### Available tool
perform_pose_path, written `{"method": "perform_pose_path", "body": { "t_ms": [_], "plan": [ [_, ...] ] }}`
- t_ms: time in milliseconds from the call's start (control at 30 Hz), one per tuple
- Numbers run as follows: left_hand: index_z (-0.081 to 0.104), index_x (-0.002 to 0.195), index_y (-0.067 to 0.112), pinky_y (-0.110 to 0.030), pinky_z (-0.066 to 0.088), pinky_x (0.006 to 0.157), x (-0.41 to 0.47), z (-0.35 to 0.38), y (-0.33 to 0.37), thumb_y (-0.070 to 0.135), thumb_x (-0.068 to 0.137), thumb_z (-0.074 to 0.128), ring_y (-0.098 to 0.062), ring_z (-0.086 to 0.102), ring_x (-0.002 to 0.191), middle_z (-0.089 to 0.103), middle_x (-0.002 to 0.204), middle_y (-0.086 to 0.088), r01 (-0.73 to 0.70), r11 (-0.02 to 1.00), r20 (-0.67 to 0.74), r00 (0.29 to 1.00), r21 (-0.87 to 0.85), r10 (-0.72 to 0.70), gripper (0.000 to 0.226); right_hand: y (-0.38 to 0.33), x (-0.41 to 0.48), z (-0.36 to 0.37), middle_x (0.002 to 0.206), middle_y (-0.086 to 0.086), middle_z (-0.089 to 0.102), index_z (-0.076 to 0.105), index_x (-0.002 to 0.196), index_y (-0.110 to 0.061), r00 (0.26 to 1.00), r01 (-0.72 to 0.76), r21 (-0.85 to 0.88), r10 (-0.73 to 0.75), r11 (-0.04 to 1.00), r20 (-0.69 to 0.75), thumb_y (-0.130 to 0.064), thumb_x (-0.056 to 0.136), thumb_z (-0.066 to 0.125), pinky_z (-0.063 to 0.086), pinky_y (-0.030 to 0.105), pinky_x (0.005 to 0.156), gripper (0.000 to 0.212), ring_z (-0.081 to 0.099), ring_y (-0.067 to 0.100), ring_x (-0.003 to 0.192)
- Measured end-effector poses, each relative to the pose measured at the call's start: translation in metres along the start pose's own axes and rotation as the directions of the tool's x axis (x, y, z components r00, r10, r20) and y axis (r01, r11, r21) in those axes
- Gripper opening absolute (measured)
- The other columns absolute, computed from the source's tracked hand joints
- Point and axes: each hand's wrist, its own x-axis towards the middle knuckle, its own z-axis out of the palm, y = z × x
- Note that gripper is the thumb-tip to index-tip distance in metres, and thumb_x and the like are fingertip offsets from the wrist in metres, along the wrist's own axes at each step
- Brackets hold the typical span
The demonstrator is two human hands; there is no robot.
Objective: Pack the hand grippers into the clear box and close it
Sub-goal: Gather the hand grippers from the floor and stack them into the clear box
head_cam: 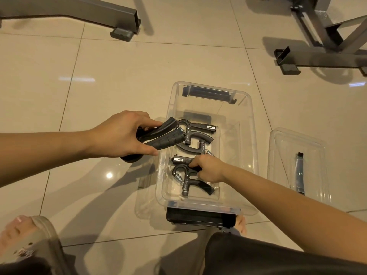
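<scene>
Left hand (123,133) curls thumb and fingers round handles of held gripper (164,136); its head juts over left rim of clear box (252,124). Right hand (209,169) reaches inside box, fingertips pinching top of near gripper (186,180) lying flat on bottom. Middle gripper (201,141) lies between the two. Lid (278,147) on tiled floor (119,76), just right of box.

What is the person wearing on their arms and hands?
Nothing visible. The left hand and right hand are bare: no gloves, rings or watch. The left forearm and right forearm are uncovered to the frame edge, no sleeves showing.
</scene>
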Motion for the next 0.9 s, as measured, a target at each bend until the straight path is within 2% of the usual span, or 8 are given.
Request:
{"method": "perform_pose_path", "body": {
  "t_ms": [133, 300, 400, 533, 633, 733, 800, 900],
  "plan": [
    [0.066, 0.129, 0.034, -0.043, 0.051, 0.080, 0.000, 0.002, -0.001, 0.048, 0.069, 0.087, -0.011, 0.060, 0.087, 0.061, 0.091, 0.010, -0.004, 1.000, -0.011, 1.000, -0.012, 0.004, 0.065, 0.003, 0.003, -0.002, 0.143, 0.007, 0.048, 0.047, 0.149, -0.021, 0.996, 0.028, -0.001, -0.028, 1.000, 0.080, -0.001, 0.091, 0.053, 0.037, 0.046, 0.112, 0.063, 0.042, 0.030, 0.133],
    [0.066, 0.129, 0.035, -0.042, 0.051, 0.079, 0.001, 0.002, 0.000, 0.046, 0.069, 0.088, -0.010, 0.060, 0.087, 0.061, 0.090, 0.011, -0.002, 1.000, -0.006, 1.000, -0.016, 0.002, 0.065, -0.008, -0.002, 0.007, 0.140, 0.008, 0.039, 0.038, 0.153, -0.034, 0.997, 0.000, -0.281, 0.022, 0.960, 0.075, -0.022, 0.102, 0.049, 0.042, 0.051, 0.105, 0.053, 0.037, 0.029, 0.131],
    [0.066, 0.129, 0.037, -0.042, 0.051, 0.080, 0.001, 0.002, 0.001, 0.046, 0.069, 0.088, -0.010, 0.060, 0.087, 0.061, 0.090, 0.011, -0.002, 1.000, -0.007, 1.000, -0.021, 0.002, 0.064, -0.009, -0.001, 0.000, 0.133, 0.008, 0.046, 0.049, 0.145, -0.033, 0.997, -0.025, -0.273, 0.042, 0.962, 0.058, -0.021, 0.099, 0.050, 0.046, 0.049, 0.101, 0.048, 0.043, 0.029, 0.127],
    [0.066, 0.128, 0.036, -0.042, 0.051, 0.079, 0.001, 0.003, 0.001, 0.045, 0.070, 0.088, -0.011, 0.060, 0.086, 0.061, 0.089, 0.010, -0.005, 1.000, -0.016, 1.000, -0.014, 0.005, 0.062, -0.006, -0.004, -0.017, 0.116, 0.009, 0.066, 0.068, 0.124, -0.017, 0.995, -0.087, -0.105, 0.091, 0.991, 0.029, -0.003, 0.091, 0.048, 0.053, 0.039, 0.089, 0.041, 0.061, 0.032, 0.110],
    [0.067, 0.128, 0.036, -0.042, 0.051, 0.078, 0.002, 0.002, 0.000, 0.046, 0.069, 0.088, -0.011, 0.060, 0.086, 0.061, 0.089, 0.010, -0.001, 1.000, -0.015, 1.000, 0.000, 0.001, 0.063, -0.009, -0.010, -0.029, 0.125, 0.013, 0.065, 0.069, 0.125, -0.007, 0.990, -0.119, 0.012, 0.118, 0.993, 0.074, 0.006, 0.089, 0.042, 0.050, 0.041, 0.100, 0.046, 0.059, 0.033, 0.118],
    [0.066, 0.128, 0.035, -0.041, 0.051, 0.078, 0.003, 0.001, 0.002, 0.050, 0.069, 0.087, -0.009, 0.059, 0.085, 0.061, 0.090, 0.011, -0.002, 1.000, -0.010, 1.000, 0.026, 0.003, 0.064, -0.005, -0.012, -0.041, 0.130, 0.013, 0.064, 0.070, 0.122, -0.007, 0.983, -0.178, 0.279, 0.186, 0.944, -0.003, 0.006, 0.093, 0.047, 0.047, 0.034, 0.103, 0.039, 0.058, 0.026, 0.120],
    [0.065, 0.128, 0.036, -0.038, 0.050, 0.075, 0.004, -0.001, 0.004, 0.057, 0.069, 0.082, -0.007, 0.058, 0.083, 0.061, 0.091, 0.011, -0.026, 0.997, -0.003, 1.000, 0.066, 0.026, 0.066, -0.004, -0.019, -0.055, 0.124, 0.015, 0.066, 0.069, 0.122, -0.005, 0.969, -0.145, 0.498, 0.224, 0.855, -0.102, 0.004, 0.095, 0.053, 0.050, 0.034, 0.093, 0.032, 0.061, 0.022, 0.106],
    [0.064, 0.130, 0.034, -0.032, 0.048, 0.071, 0.008, -0.006, 0.009, 0.054, 0.073, 0.082, -0.006, 0.055, 0.082, 0.059, 0.093, 0.011, -0.086, 0.981, 0.034, 0.996, 0.176, 0.081, 0.064, -0.014, -0.041, -0.083, 0.107, 0.020, 0.071, 0.067, 0.114, -0.003, 0.960, -0.005, 0.819, 0.231, 0.574, -0.156, -0.005, 0.101, 0.051, 0.059, 0.036, 0.076, 0.021, 0.067, 0.024, 0.084]
  ]
}}
